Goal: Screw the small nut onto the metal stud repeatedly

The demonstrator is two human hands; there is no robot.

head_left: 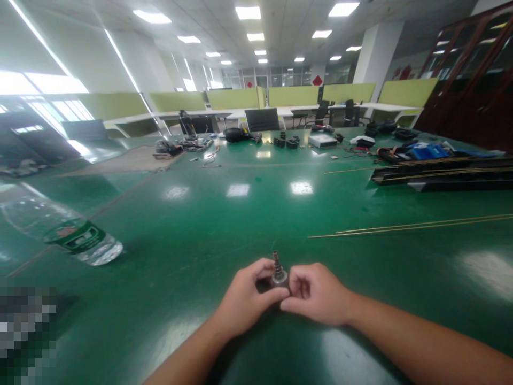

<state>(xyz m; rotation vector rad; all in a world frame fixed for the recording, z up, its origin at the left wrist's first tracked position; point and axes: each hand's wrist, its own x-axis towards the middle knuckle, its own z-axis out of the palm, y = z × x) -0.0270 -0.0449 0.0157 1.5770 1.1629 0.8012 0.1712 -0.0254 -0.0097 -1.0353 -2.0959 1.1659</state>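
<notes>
Both of my hands meet low in the middle of the view, over a glossy green table point(240, 224). Between them stands a small grey metal part point(278, 271) with a threaded stem pointing up from a round base. My left hand point(244, 299) curls round its left side, thumb and fingers pinched against the base. My right hand point(316, 293) closes on its right side in the same way. The lower half of the part is hidden by my fingers.
A clear plastic water bottle point(60, 227) with a green label lies on its side at the left. Thin brass rods point(412, 224) stretch across the table at right. Long black rails point(441, 174) lie behind them. Cables, small boxes and tools point(288, 140) crowd the far end.
</notes>
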